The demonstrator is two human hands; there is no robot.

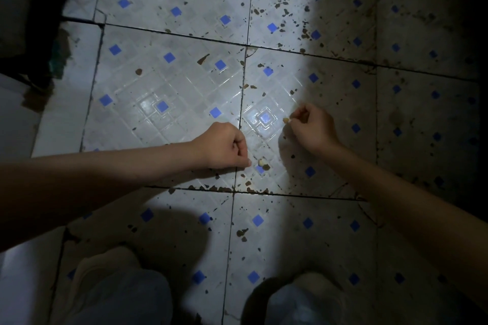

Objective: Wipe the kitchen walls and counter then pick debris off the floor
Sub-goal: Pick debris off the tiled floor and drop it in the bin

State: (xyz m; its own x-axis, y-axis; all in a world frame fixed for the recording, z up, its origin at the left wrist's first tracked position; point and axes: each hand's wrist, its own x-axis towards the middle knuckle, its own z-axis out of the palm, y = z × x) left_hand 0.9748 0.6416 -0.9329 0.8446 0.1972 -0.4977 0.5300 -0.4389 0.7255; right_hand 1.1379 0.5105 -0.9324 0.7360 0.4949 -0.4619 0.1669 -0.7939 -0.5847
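I look down at a white tiled floor [171, 82] with small blue squares, spotted with brown flecks. My right hand [311, 126] pinches a small yellowish crumb [286, 120] between thumb and fingertips, just above the tiles. My left hand [224, 146] is curled into a loose fist, knuckles down near the floor; whether it holds anything is hidden. A pale bit of debris [261, 162] lies on the tile just right of the left hand's fingertips.
Brown dirt patches [290, 5] are thick at the top right and along the grout line [253, 190] below my hands. My knees [118, 295] and light shoes fill the bottom. A dark object [39, 8] borders the upper left; the right side lies in shadow.
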